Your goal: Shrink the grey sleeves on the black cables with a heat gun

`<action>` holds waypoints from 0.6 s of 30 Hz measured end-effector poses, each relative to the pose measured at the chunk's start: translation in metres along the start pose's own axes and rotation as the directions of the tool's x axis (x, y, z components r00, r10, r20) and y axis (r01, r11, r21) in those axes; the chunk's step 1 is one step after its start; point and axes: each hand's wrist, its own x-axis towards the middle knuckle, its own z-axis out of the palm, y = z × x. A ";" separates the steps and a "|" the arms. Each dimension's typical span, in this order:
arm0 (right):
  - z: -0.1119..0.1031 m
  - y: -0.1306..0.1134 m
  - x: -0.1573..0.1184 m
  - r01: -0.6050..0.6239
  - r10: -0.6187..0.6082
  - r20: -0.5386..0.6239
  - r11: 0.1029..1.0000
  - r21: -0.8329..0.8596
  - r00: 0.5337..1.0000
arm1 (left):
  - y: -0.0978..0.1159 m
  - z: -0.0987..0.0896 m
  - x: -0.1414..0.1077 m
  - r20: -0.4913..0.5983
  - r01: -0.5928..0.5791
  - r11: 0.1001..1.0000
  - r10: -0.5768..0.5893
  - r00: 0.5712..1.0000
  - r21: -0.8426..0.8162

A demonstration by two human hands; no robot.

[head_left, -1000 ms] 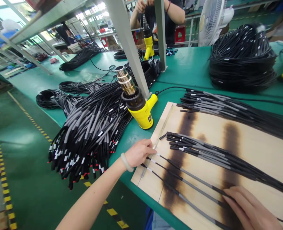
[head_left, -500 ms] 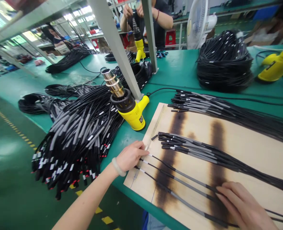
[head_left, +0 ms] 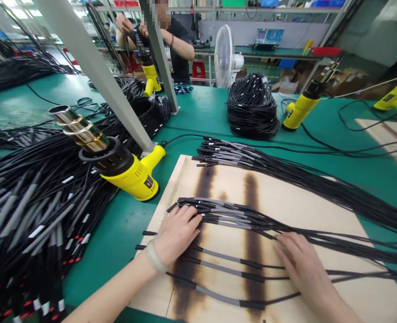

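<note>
At far left, a heap of black cables with grey sleeves (head_left: pixel 33 215) lies on the green workbench (head_left: pixel 198 107), and a yellow heat gun (head_left: pixel 131 177) with a brass nozzle rests on its side just beside it. On a scorched wooden board (head_left: pixel 285 202), the left hand (head_left: pixel 176 235) lies palm down, fingers loosely spread, on the near edge of a bunch of sleeved cables (head_left: pixel 225 213), not gripping them; a pale bangle (head_left: pixel 155 259) circles its wrist. The right hand (head_left: pixel 306 264) lies flat and open across the same cables further along the board, holding nothing. Beyond the board sit a black cable coil (head_left: pixel 252 107) and a second yellow heat gun (head_left: pixel 301 107).
</note>
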 end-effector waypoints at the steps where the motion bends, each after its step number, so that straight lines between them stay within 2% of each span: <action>1: -0.001 -0.001 0.001 0.004 -0.005 0.007 1.000 0.015 1.000 | 0.003 0.002 0.006 0.001 0.003 0.999 -0.003 1.000 0.043; 3: -0.003 -0.001 0.002 0.000 0.000 -0.007 1.000 0.031 1.000 | 0.005 0.005 0.017 -0.001 0.004 0.994 -0.004 1.000 0.108; 5: -0.004 0.003 0.004 -0.029 0.031 -0.071 0.999 0.019 0.997 | 0.002 0.006 0.024 -0.006 -0.002 0.990 0.003 1.000 0.139; 8: -0.006 0.012 0.008 -0.129 0.116 -0.164 0.989 -0.072 0.980 | -0.006 0.007 0.031 0.000 -0.019 0.990 0.020 1.000 0.136; 12: -0.011 0.021 0.013 -0.188 0.171 -0.113 0.970 -0.157 0.979 | -0.014 0.009 0.039 0.010 -0.028 0.996 0.027 1.000 0.081; 14: -0.013 0.022 0.014 -0.193 0.183 -0.086 0.973 -0.130 0.979 | -0.016 0.010 0.041 0.010 -0.013 0.998 0.013 1.000 0.055; 18: -0.014 0.021 0.010 -0.206 0.200 -0.107 0.978 -0.042 0.974 | -0.016 0.007 0.043 -0.021 0.013 0.999 -0.013 1.000 0.039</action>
